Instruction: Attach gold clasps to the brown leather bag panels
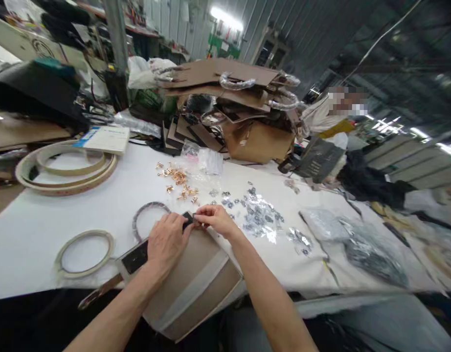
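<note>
A tan handbag (196, 274) with a pale stripe lies tilted at the table's near edge. My left hand (167, 239) is closed over its top edge, beside the dark opening. At the far end of that edge, the fingertips of my right hand (214, 219) are pinched together at a small dark piece (189, 220); what exactly they grip is hidden. A wrapped ring-shaped handle (135, 222) stands out beyond the bag, and a brown strap (100, 291) hangs at its left end. Just past my hands lie gold metal fittings (178, 177) and a spread of small silver pieces (260, 212).
Tape rolls (58, 266) lie left, below larger coiled strips (23, 178) with a booklet (106, 139) on top. Stacked brown bag parts (260, 142) rise at the back. Clear plastic bags (324, 222) lie right. A blurred person (321, 115) is at the far right.
</note>
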Available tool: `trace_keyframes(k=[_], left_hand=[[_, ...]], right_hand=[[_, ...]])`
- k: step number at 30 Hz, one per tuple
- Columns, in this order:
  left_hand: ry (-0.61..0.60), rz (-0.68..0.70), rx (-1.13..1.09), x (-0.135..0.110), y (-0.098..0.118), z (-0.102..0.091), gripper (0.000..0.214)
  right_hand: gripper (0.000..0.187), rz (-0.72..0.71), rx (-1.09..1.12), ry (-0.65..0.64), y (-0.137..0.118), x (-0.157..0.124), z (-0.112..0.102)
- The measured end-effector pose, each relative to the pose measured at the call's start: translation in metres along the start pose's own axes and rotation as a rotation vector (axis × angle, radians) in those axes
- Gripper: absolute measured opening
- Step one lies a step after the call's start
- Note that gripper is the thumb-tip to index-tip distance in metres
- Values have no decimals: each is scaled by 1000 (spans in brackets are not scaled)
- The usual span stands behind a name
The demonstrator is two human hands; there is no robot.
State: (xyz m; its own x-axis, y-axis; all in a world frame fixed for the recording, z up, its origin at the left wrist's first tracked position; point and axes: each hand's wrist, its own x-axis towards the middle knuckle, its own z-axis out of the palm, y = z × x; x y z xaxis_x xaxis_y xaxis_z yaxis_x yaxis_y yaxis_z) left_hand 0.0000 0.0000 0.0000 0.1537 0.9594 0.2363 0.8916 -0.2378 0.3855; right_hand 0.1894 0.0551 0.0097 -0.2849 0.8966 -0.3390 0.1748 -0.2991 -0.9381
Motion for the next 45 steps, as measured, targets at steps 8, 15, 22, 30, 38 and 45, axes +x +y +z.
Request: trace_keyframes(k=[8, 15, 22, 30, 38, 45], left_hand=[[0, 4, 18, 1, 0, 0, 53], [11, -2, 2, 2, -3, 2, 49], [16, 9, 28, 2, -3, 4, 47], [3, 27, 62, 1, -3, 1, 47], [4, 77, 79, 2, -5, -1, 60], [-23, 88, 100, 5, -5, 1, 63]], right_hand=[[26, 13, -53, -119, 0, 12, 6], [12, 45, -199, -112, 0, 21, 11], [7, -48, -563, 57, -10, 15, 19], [12, -50, -342, 31, 12, 16, 21], [29, -255, -490, 341, 3, -10, -76], [21, -146, -805, 139, -5, -26, -165]])
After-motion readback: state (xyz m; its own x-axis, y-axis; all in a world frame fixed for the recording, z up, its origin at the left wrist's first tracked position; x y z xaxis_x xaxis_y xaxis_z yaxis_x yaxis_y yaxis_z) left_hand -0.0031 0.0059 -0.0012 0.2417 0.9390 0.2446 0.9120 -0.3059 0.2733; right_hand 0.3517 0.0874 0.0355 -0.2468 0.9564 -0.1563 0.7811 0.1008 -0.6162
